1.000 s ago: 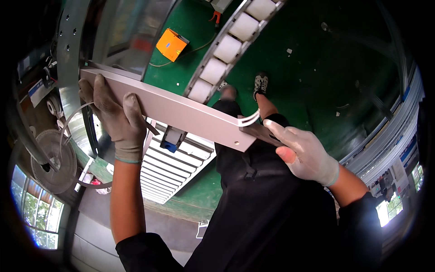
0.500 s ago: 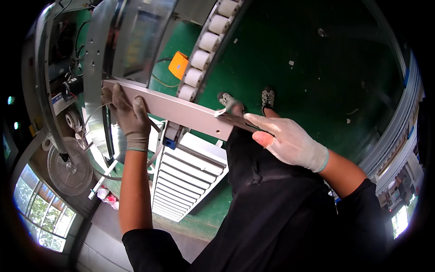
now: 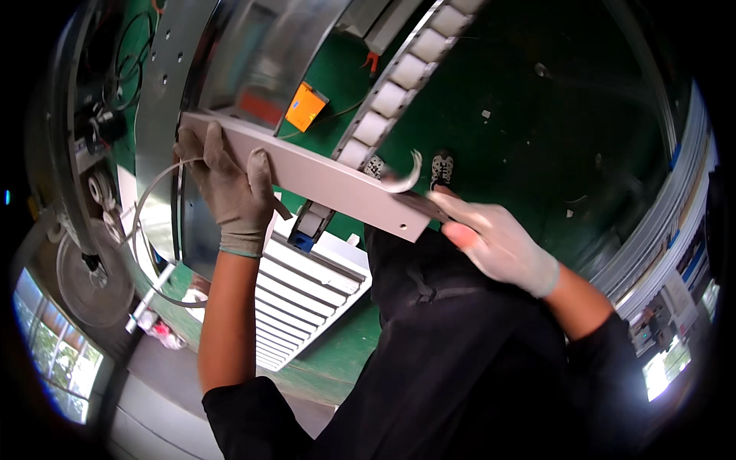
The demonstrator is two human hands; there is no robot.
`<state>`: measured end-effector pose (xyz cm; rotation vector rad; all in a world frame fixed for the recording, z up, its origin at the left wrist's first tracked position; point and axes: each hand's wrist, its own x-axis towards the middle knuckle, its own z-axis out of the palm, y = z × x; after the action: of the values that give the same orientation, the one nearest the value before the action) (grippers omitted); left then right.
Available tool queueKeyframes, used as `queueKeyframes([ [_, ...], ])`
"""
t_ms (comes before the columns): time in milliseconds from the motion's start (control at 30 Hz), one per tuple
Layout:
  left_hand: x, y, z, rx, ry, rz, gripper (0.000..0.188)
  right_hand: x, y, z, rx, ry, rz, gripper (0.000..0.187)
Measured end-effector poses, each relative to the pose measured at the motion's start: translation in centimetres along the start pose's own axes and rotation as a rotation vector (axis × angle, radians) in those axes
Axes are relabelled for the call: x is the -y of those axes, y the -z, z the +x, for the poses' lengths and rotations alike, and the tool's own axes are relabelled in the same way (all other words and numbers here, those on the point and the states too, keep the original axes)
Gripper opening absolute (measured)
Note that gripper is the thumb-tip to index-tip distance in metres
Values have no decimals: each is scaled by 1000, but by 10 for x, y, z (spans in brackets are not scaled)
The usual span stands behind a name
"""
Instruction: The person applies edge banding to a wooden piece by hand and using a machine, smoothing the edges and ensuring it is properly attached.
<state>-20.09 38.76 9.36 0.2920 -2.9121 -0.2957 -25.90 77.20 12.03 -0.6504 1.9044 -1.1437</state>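
Note:
I hold a long flat grey panel (image 3: pixel 322 180) across the middle of the view, slanting down to the right. My left hand (image 3: pixel 230 188), in a grey work glove, grips its left part from below with fingers over the top edge. My right hand (image 3: pixel 494 241), in a pale glove, holds the panel's right end, where a thin white strip (image 3: pixel 406 178) curls up from the edge. A small hole shows near the panel's right corner.
A shiny metal machine housing (image 3: pixel 199 69) fills the upper left. A roller conveyor (image 3: pixel 399 84) runs diagonally behind the panel. An orange box (image 3: pixel 305 106) lies on the green floor (image 3: pixel 537 130). White slatted panels (image 3: pixel 307 295) are stacked below. A spool (image 3: pixel 88 284) hangs at left.
The panel and both hands have shifted a little right and tilted more steeply. The white strip at the right end now curls upward more.

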Motion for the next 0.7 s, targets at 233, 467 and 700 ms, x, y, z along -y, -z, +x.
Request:
queueKeyframes([
  [233,5,-1,-10,14,89,1,75,6,9,27,104,-37,83,51],
  [467,22,-17,-5,15,127,-152,77,-3,-2,28,58,-72,141,53],
  [700,-48,17,-33,-160,578,-714,50,-13,-23,10,136,-77,174,71],
])
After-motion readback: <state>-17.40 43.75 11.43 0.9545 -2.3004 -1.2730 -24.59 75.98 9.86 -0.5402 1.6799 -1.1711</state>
